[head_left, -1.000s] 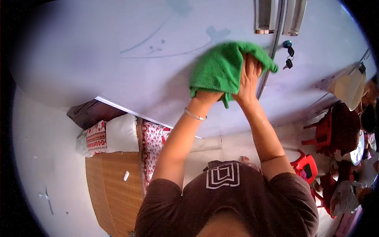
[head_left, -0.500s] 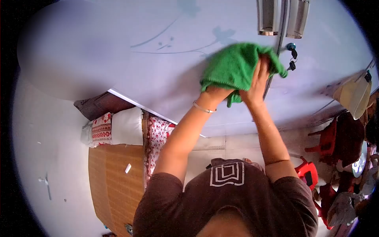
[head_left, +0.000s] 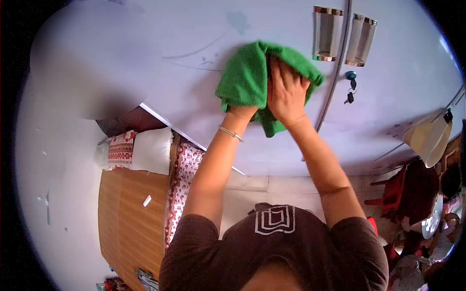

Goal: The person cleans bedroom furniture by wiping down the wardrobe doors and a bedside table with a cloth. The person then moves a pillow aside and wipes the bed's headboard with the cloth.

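Across the pale door (head_left: 194, 97), left to right, the left hand (head_left: 243, 111) disappears under the green cloth (head_left: 243, 77), its finger position impossible to tell; the cloth drapes over both hands against the door; the right hand (head_left: 289, 97) lies flat, fingers extended, left of two handles (head_left: 328, 34) and the hanging keys (head_left: 349, 98).

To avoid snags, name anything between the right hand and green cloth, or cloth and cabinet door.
Nothing visible between right hand and cloth. The left hand, mostly hidden, reaches under it, possibly between it and the cabinet door.
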`<state>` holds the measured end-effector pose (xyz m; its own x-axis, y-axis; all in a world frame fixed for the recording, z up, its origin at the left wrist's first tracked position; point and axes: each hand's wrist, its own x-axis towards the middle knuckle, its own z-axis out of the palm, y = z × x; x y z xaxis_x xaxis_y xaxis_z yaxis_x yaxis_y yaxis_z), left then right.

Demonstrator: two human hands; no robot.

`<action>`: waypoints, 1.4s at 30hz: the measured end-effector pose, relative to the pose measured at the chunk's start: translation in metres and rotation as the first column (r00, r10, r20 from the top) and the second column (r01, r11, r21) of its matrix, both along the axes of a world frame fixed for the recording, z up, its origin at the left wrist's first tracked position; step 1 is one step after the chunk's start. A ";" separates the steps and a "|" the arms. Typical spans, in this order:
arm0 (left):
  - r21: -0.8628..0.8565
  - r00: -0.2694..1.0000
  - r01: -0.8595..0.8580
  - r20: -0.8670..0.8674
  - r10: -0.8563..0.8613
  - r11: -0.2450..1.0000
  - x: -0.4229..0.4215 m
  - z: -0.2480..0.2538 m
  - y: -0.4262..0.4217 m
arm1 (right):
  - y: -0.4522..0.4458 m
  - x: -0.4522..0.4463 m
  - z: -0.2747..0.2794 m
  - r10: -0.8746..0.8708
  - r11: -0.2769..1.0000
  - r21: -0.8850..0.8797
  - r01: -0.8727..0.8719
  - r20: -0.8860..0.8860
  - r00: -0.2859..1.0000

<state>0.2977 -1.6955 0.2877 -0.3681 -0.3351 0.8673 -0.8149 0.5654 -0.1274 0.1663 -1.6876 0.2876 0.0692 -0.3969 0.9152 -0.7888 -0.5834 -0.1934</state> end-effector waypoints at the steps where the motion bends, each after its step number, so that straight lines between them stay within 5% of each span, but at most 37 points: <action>1: 0.045 0.986 -0.154 0.074 0.150 0.987 0.003 -0.018 0.002 | 0.002 0.001 -0.019 -0.015 1.000 0.009 0.015 -0.010 1.000; 2: 0.076 0.944 -0.305 0.152 0.292 0.949 0.007 -0.039 0.004 | 0.008 0.002 -0.043 -0.031 0.999 0.015 0.031 -0.019 0.999; 4: 0.041 0.909 -0.310 0.305 0.284 0.950 0.014 -0.094 0.023 | 0.021 -0.001 -0.107 0.051 0.989 0.139 -0.048 -0.017 0.999; 5: 0.180 0.917 -0.289 0.334 0.218 0.940 0.016 -0.122 0.029 | 0.029 -0.007 -0.130 0.107 0.976 0.191 -0.104 -0.004 0.994; 6: 0.315 0.923 -0.267 0.355 0.148 0.911 0.011 -0.129 0.033 | 0.035 -0.012 -0.137 0.161 0.957 0.241 -0.159 0.014 0.987; 10: 0.398 0.919 -0.325 0.347 0.187 0.858 -0.018 -0.094 0.038 | 0.028 -0.029 -0.101 0.167 0.954 0.234 -0.187 0.105 0.980; 12: 0.171 0.979 -0.136 0.175 0.106 0.976 -0.038 -0.050 0.026 | 0.018 -0.040 -0.061 0.129 0.982 0.123 -0.144 0.122 0.984; 15: 0.042 0.995 0.099 -0.003 -0.099 0.994 -0.057 -0.033 0.001 | 0.011 -0.049 -0.031 0.090 0.996 -0.020 -0.088 0.157 0.983; 18: 0.021 0.986 -0.062 0.153 0.058 0.998 -0.052 -0.062 0.003 | 0.006 -0.056 -0.063 0.049 0.994 0.098 -0.055 0.059 0.997; 19: -0.215 0.818 -0.351 0.403 0.410 0.911 -0.050 -0.083 0.009 | 0.009 -0.054 -0.089 -0.003 0.994 0.111 0.004 -0.008 1.000; 22: 0.270 0.964 -0.181 0.241 0.115 0.946 -0.035 -0.146 0.025 | 0.022 -0.047 -0.168 0.068 0.954 0.297 -0.043 -0.074 0.995; 25: 0.267 0.974 -0.158 0.202 0.105 0.951 -0.014 -0.187 0.029 | 0.033 -0.027 -0.161 0.047 0.972 0.230 -0.040 -0.024 0.999; 28: 0.245 0.942 -0.285 0.251 0.223 0.927 0.004 -0.149 0.026 | 0.023 -0.003 -0.124 0.073 0.986 0.147 -0.081 0.055 0.996; 30: 0.368 0.989 -0.033 -0.121 0.083 0.929 0.025 -0.113 0.013 | 0.021 0.020 -0.074 0.117 0.993 0.030 -0.118 0.053 0.992; 35: -0.051 0.969 -0.246 -0.053 0.243 0.968 0.070 0.036 0.018 | 0.010 0.086 0.050 -0.018 0.982 -0.190 0.015 -0.014 1.000; 40: -0.321 0.981 -0.175 -0.135 0.138 0.931 0.142 0.147 0.025 | 0.002 0.140 0.174 -0.070 0.887 -0.461 -0.022 -0.181 0.981; 42: -0.369 0.981 -0.161 -0.161 0.108 0.915 0.160 0.164 0.023 | 0.026 0.153 0.206 -0.005 0.985 -0.167 -0.048 -0.300 0.954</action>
<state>0.4576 -1.6720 0.4519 -0.2137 -0.0102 0.9769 -0.9044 0.3802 -0.1939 0.3190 -1.6613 0.4932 0.3562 -0.2324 0.9050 -0.7819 -0.6045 0.1525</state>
